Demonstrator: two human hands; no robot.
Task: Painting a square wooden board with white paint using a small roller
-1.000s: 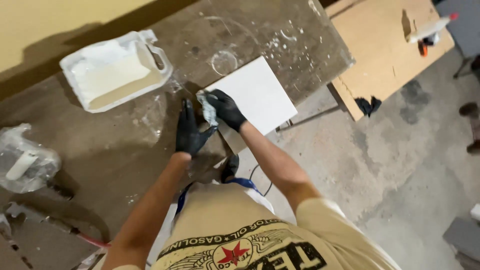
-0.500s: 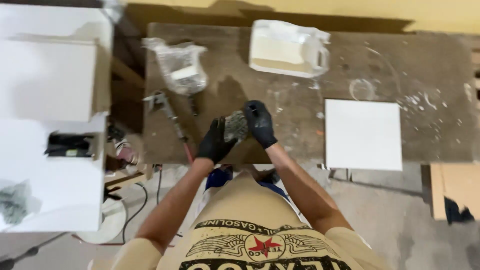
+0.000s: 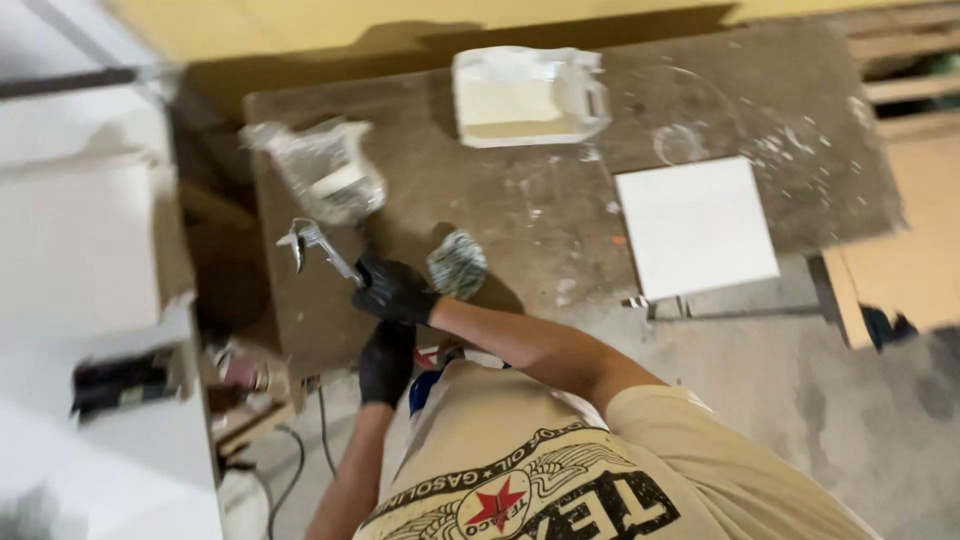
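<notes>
My right hand (image 3: 393, 290), in a black glove, reaches across my body and closes on the handle end of a metal tool (image 3: 312, 246) lying on the dirty workbench (image 3: 520, 230). A crumpled grey rag (image 3: 457, 263) lies on the bench just right of that hand, free of both hands. My left hand (image 3: 386, 362), also in a black glove, sits lower at the bench's front edge, directly under the right hand. Its fingers are hidden, so its grip cannot be made out.
A crumpled clear plastic bag (image 3: 325, 175) lies beyond the tool. A white plastic container (image 3: 528, 95) stands at the bench's back, a white square tile (image 3: 695, 225) at its right. White cabinets (image 3: 80, 260) are to the left, cables (image 3: 300, 460) on the floor, and a wooden board (image 3: 915, 250) to the right.
Both hands held the rag together before; now it lies on the bench. My right hand moved left onto the metal tool and my left hand dropped to the bench edge. The view swung.
</notes>
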